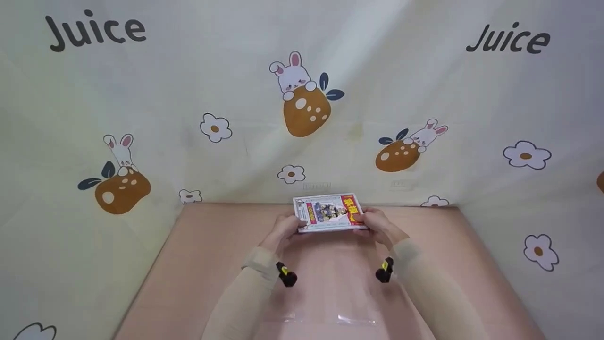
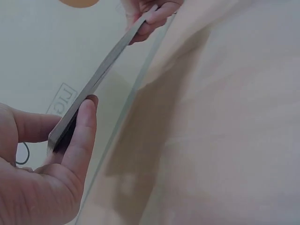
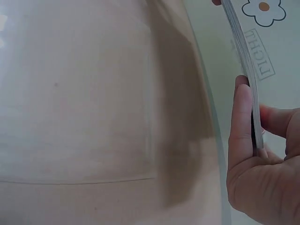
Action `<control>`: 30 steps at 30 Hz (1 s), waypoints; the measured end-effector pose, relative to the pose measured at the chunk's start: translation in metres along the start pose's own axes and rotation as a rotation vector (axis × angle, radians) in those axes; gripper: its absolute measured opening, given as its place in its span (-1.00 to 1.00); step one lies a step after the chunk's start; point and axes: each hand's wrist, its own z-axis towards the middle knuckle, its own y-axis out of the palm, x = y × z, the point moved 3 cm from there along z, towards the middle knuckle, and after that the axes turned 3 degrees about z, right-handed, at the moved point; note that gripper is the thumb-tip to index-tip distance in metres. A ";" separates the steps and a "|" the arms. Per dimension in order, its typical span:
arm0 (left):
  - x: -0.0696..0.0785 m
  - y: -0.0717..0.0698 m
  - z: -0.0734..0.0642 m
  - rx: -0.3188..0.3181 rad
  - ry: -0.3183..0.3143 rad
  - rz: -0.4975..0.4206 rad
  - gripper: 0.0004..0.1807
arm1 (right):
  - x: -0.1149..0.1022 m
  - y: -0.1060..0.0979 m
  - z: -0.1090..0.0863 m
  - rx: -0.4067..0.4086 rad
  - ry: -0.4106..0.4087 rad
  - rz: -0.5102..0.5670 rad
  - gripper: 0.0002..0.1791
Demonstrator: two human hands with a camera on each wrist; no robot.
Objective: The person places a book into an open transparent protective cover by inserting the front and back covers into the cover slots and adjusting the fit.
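A thin book [image 1: 328, 213] with a colourful cartoon cover is held up over the far part of the table, its cover facing up. My left hand [image 1: 284, 229] pinches the book's left end, thumb on the cover and fingers beneath. At the other end, my right hand [image 1: 380, 225] grips it the same way. Both wrist views show the book edge-on, with its pale page edges [image 2: 101, 70] between thumb and fingers. In the right wrist view, the right hand [image 3: 267, 173] holds the lower end of the book [image 3: 243, 51].
A pink-covered table [image 1: 203, 283] lies below, with clear plastic [image 1: 356, 321] glinting near its front. Pale cloth walls [image 1: 226, 71] printed with rabbits and flowers enclose the back and sides. Black devices [image 1: 386, 270] sit at both wrists.
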 end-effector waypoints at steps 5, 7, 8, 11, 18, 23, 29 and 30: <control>-0.006 -0.002 -0.005 -0.037 0.022 -0.032 -0.39 | 0.000 -0.004 -0.002 -0.025 -0.032 -0.015 -0.35; -0.006 -0.003 -0.006 -0.038 0.024 -0.041 -0.44 | 0.001 -0.006 -0.002 -0.033 -0.040 -0.021 -0.35; -0.006 -0.004 -0.006 -0.037 0.021 -0.048 -0.47 | 0.001 -0.007 -0.003 -0.037 -0.043 -0.025 -0.36; -0.005 -0.007 -0.008 -0.027 0.008 -0.054 -0.56 | 0.001 -0.010 -0.004 -0.055 -0.044 -0.049 -0.38; -0.009 -0.016 -0.015 -0.032 0.005 -0.028 -0.60 | -0.004 -0.015 -0.007 -0.107 -0.076 -0.114 -0.34; -0.015 -0.017 -0.018 -0.052 0.002 -0.021 -0.58 | -0.006 -0.017 -0.009 -0.130 -0.101 -0.142 -0.37; -0.021 -0.015 -0.022 -0.023 0.010 0.007 -0.56 | -0.005 -0.012 -0.013 -0.085 -0.112 -0.031 -0.40; -0.022 -0.014 -0.023 -0.016 0.011 0.003 -0.56 | -0.005 -0.010 -0.014 -0.074 -0.117 0.008 -0.40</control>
